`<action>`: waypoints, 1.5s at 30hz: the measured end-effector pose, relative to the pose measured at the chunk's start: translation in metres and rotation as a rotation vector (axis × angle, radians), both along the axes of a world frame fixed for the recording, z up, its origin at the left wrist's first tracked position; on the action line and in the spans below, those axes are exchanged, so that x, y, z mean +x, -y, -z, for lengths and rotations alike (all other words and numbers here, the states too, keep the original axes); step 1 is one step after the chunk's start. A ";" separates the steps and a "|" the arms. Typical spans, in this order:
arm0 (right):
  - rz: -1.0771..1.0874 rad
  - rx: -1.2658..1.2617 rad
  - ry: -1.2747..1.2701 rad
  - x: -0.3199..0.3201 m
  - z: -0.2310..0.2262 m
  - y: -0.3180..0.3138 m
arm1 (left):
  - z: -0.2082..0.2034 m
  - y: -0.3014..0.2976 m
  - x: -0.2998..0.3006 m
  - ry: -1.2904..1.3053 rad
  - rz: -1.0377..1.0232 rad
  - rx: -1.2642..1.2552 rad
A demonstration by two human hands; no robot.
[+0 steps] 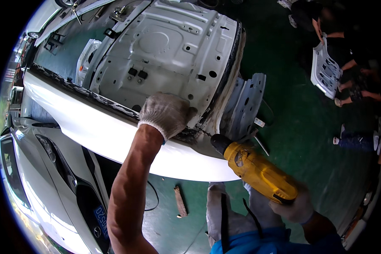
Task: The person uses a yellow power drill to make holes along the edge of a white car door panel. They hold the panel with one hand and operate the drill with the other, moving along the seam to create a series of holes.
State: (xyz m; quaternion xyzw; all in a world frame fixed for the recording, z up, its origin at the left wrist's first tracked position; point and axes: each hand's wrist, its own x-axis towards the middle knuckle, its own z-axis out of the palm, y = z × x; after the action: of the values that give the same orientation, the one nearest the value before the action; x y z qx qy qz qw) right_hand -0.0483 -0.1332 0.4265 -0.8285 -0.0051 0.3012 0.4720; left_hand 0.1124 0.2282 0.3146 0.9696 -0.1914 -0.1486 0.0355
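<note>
Hold the drill (261,170) steady

Your right hand (295,206) wraps its handle, the bit (205,132) near the white panel (101,127); press evenly. Your left hand (166,114) curls beside it; whether it pinches anything, I cannot tell.

The left hand (167,108) wears an off-white knitted glove (158,113), greyish and smudged toward the fingers, with a ribbed cuff (153,125) behind them. A small bit of blue (164,142) shows at that cuff's edge. Further back from the fingers, the left forearm (132,199) is bare. The right hand (295,205) wears a pale glove (300,208), its weave lost in shadow. Behind its fingers come a bare right forearm (318,227) and a bright blue top (262,244). Pale grey trousers (237,216), left of those fingers, show two narrow black strips (224,218).
</note>
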 end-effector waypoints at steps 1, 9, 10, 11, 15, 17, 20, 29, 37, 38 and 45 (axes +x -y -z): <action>-0.025 -0.023 0.018 0.000 -0.005 -0.004 | -0.001 0.000 0.001 -0.031 -0.014 -0.010; -0.114 -0.195 0.014 0.005 -0.037 -0.027 | -0.007 0.006 0.012 -0.156 -0.038 0.048; -0.132 -0.203 0.023 0.007 -0.039 -0.027 | -0.008 0.007 0.012 -0.168 -0.031 0.064; -0.144 -0.210 0.025 0.009 -0.040 -0.026 | -0.008 0.007 0.012 -0.168 -0.024 0.046; -0.237 -0.226 0.002 0.020 -0.043 -0.017 | -0.010 0.010 0.014 -0.147 0.009 0.073; -0.263 -0.244 0.055 0.023 -0.044 -0.014 | -0.012 0.011 0.013 -0.175 -0.011 0.077; -0.233 -0.272 0.047 0.026 -0.042 -0.018 | -0.012 0.010 0.014 -0.118 0.058 0.083; -0.165 -0.260 0.014 0.024 -0.057 -0.039 | -0.002 0.002 0.016 -0.088 0.068 -0.057; -0.149 -0.351 -0.030 0.028 -0.070 -0.051 | -0.006 0.002 0.019 -0.138 0.050 -0.086; -0.139 -0.329 -0.021 0.028 -0.069 -0.051 | -0.006 0.002 0.019 -0.131 0.068 -0.086; -0.122 -0.308 -0.010 0.025 -0.060 -0.047 | -0.006 0.003 0.019 -0.139 0.045 -0.079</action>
State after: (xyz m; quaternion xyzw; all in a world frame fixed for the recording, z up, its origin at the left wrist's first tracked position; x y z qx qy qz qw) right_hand -0.0236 -0.0866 0.4865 -0.8876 -0.0069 0.3309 0.3202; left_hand 0.1317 0.2250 0.3202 0.9502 -0.2157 -0.2086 0.0838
